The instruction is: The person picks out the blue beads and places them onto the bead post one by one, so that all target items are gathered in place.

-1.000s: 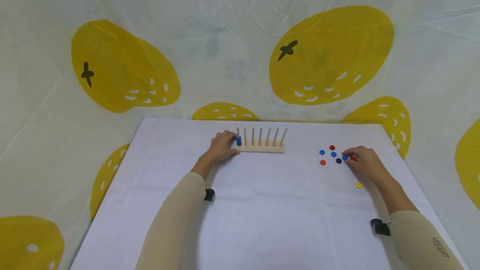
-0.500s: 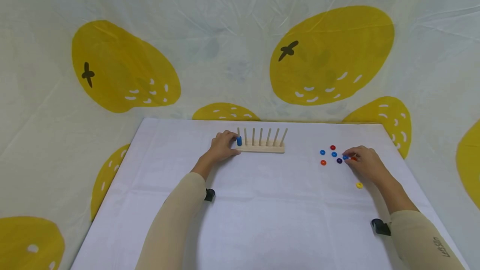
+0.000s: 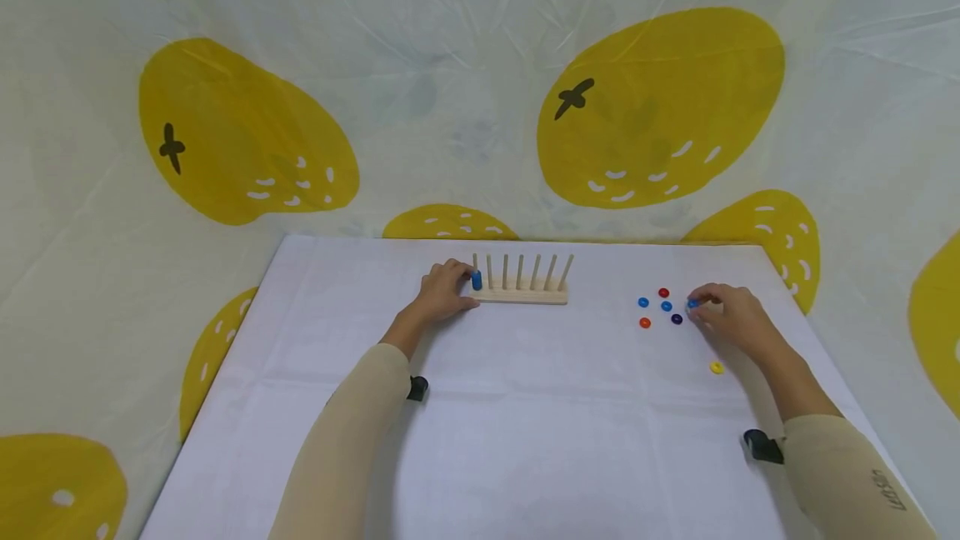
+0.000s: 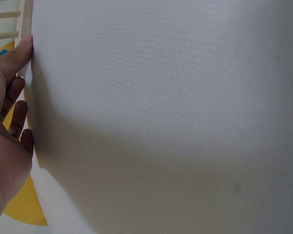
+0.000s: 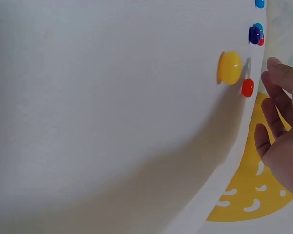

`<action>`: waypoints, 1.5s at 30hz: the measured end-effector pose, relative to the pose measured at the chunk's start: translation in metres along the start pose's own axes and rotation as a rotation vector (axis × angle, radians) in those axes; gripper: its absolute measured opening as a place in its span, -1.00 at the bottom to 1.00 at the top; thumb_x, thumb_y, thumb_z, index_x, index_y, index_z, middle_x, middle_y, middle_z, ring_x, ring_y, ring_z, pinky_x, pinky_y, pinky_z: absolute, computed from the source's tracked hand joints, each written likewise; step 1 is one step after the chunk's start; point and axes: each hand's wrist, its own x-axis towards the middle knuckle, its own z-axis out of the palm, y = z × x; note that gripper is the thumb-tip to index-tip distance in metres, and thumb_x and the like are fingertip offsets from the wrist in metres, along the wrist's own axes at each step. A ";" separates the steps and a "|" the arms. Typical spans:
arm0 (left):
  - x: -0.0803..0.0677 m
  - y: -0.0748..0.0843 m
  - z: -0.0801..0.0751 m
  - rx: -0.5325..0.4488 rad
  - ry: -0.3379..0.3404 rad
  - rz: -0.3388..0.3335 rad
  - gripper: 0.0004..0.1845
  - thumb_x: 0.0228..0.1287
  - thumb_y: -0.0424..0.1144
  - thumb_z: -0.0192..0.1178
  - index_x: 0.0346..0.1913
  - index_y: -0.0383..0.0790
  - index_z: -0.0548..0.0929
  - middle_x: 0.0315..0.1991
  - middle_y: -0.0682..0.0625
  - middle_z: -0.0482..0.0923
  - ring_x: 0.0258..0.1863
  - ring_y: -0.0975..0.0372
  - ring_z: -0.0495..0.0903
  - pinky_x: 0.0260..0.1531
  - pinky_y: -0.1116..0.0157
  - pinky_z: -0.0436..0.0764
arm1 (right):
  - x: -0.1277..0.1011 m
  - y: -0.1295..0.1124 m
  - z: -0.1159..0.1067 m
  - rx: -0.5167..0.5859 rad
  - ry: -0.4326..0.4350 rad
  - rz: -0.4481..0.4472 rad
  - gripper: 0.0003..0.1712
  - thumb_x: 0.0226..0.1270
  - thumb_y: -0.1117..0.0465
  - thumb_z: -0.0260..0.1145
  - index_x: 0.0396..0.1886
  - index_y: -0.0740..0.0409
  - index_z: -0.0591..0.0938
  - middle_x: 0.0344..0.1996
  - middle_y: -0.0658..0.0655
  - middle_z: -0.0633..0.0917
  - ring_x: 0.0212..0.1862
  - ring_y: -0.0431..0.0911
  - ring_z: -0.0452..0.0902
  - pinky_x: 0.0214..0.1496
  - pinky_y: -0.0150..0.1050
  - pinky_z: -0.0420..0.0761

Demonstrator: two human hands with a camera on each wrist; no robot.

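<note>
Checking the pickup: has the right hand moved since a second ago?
Yes. The right hand lifted slightly away from the yellow ring, pinching a blue ring.

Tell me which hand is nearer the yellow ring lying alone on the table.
Right. The right hand is just beyond the yellow ring, pinching a blue ring; the left hand is far across, at the peg rack.

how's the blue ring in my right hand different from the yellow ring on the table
The blue ring is pinched at the fingertips of the right hand, beside the other loose rings; the yellow ring lies untouched on the white table, off by itself nearer you. They also differ in colour. Both look like small round rings.
</note>
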 end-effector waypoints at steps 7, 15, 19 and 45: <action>-0.002 0.001 0.000 -0.003 -0.003 -0.001 -0.37 0.07 0.02 0.42 0.22 -0.02 0.49 0.16 0.05 0.45 0.20 0.08 0.33 0.22 -0.01 0.27 | 0.001 -0.012 -0.007 0.008 0.041 -0.050 -0.58 0.36 0.09 0.28 0.15 0.11 0.53 0.04 0.29 0.60 0.07 0.20 0.44 0.03 0.12 0.58; -0.002 0.001 0.000 0.004 -0.001 -0.003 -0.38 0.08 0.02 0.41 0.22 0.00 0.49 0.17 0.06 0.45 0.19 0.09 0.33 0.22 0.01 0.27 | 0.006 -0.039 -0.012 0.014 0.050 -0.073 -0.60 0.35 0.13 0.28 0.14 0.12 0.54 0.02 0.26 0.61 0.05 0.18 0.43 -0.12 0.00 0.65; -0.002 0.002 -0.001 0.000 -0.001 0.004 -0.37 0.08 0.03 0.41 0.23 0.00 0.48 0.16 0.07 0.45 0.19 0.09 0.33 0.22 0.00 0.27 | 0.009 -0.051 -0.011 0.015 0.073 -0.110 -0.63 0.32 0.17 0.31 0.10 0.13 0.57 -0.01 0.26 0.63 0.01 0.16 0.42 -0.12 0.02 0.62; -0.002 0.004 -0.004 0.005 -0.009 -0.006 -0.37 0.09 0.02 0.40 0.23 0.00 0.48 0.19 0.06 0.43 0.20 0.09 0.32 0.22 0.01 0.27 | 0.048 -0.170 0.005 0.051 0.197 -0.460 -0.72 0.25 0.19 0.38 -0.05 0.13 0.67 -0.17 0.13 0.72 -0.06 0.03 0.48 0.01 0.03 0.48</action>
